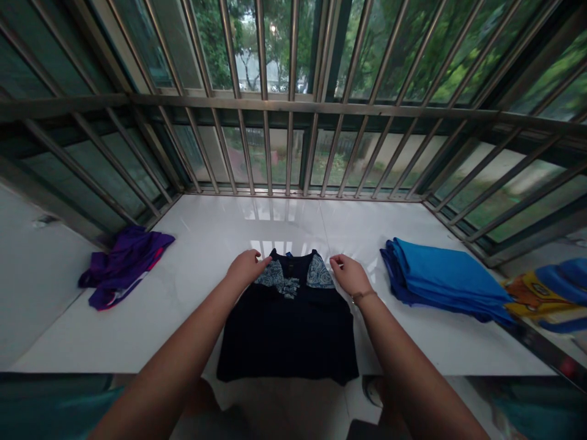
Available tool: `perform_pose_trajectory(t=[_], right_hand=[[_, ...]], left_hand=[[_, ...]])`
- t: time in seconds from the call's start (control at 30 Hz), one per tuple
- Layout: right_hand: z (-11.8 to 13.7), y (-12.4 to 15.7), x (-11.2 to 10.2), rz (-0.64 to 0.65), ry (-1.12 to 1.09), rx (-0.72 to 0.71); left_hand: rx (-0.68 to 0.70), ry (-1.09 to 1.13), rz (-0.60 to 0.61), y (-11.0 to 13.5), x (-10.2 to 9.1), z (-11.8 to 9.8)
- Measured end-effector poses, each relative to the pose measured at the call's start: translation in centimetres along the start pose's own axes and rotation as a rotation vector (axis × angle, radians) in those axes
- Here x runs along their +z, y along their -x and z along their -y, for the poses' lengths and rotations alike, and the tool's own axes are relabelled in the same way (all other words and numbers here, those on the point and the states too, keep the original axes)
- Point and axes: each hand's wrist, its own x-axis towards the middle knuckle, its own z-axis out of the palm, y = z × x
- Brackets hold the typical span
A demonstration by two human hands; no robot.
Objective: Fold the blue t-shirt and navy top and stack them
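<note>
A dark navy top [288,330] with blue-and-white patterned short sleeves and a patterned bow at the neck lies spread out in front of me. Its lower edge hangs over the front of the white ledge. My left hand [247,267] is at the left sleeve, with the thumb [266,261] over the cloth and a gap between thumb and fingers. Beside the right sleeve [320,273] is my right hand [352,275], its fingers curled in to the thumb; whether any cloth is between them is hidden. A thin band [364,296] circles my right wrist.
On the white ledge [206,226], a crumpled purple garment [126,263] lies left and a folded blue stack [449,269] right. Past the stack is a yellow-and-blue package [550,287]. Metal bars [293,109] and windows close off the back and sides.
</note>
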Motion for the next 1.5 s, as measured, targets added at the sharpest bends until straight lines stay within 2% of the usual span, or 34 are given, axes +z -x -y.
perform_pose_trajectory(t=[0.13, 0.27, 0.33, 0.43, 0.53, 0.63, 0.73, 0.83, 0.9, 0.97, 1.03, 1.13, 1.23, 1.33, 1.4, 1.5], right_hand=[[1.0, -4.3, 1.1, 0.134, 0.015, 0.012], [1.8, -7.0, 2.4, 0.233, -0.013, 0.011], [2.2, -7.9, 2.5, 0.209, -0.04, 0.007], [2.9, -8.6, 1.8, 0.077, -0.106, 0.003], [3.4, -8.2, 0.5, -0.045, -0.173, -0.03], [2.8, -5.7, -1.0, -0.14, -0.228, -0.167], [0.7, -0.7, -2.0, -0.17, -0.212, -0.424], [-2.1, 5.5, -1.6, -0.046, -0.065, -0.616], [-3.8, 9.2, -1.0, 0.092, 0.067, -0.67], [-4.8, 11.6, -0.6, 0.179, 0.149, -0.681], [-5.1, 12.5, -0.6, 0.185, 0.15, -0.673], [-4.6, 11.6, -1.4, 0.077, 0.063, -0.583], [-3.7, 8.9, -1.7, -0.071, -0.006, -0.317], [-2.8, 5.8, -0.9, -0.095, -0.044, -0.072], [-2.3, 4.1, 0.3, -0.093, -0.071, -0.013], [-1.9, 2.4, 2.2, -0.077, -0.112, -0.018]], left_hand=[[0.031, -0.042, 0.151, -3.6, 0.9, -1.7], [0.059, 0.018, 0.211, -6.0, 0.4, -2.4], [0.053, 0.055, 0.168, -7.0, -0.3, -2.5], [0.034, 0.122, 0.054, -8.0, -1.8, -2.8], [0.067, 0.264, -0.043, -7.5, -3.6, -3.1], [0.18, 0.392, -0.135, -4.3, -5.1, -2.5], [0.349, 0.335, -0.182, 1.6, -5.0, -0.3], [0.557, 0.205, -0.051, 8.5, -2.8, 3.0], [0.587, 0.089, 0.016, 12.3, -0.8, 4.9], [0.56, 0.011, 0.013, 14.6, 0.5, 6.2], [0.537, 0.025, -0.005, 15.4, 0.9, 6.6], [0.438, 0.159, -0.034, 14.1, -0.1, 5.9], [0.145, 0.242, -0.058, 11.2, -1.1, 4.6], [-0.105, 0.26, -0.034, 7.9, -0.6, 3.8], [-0.15, 0.255, -0.028, 5.9, 0.2, 3.6], [-0.108, 0.27, -0.029, 3.9, 1.4, 3.9]])
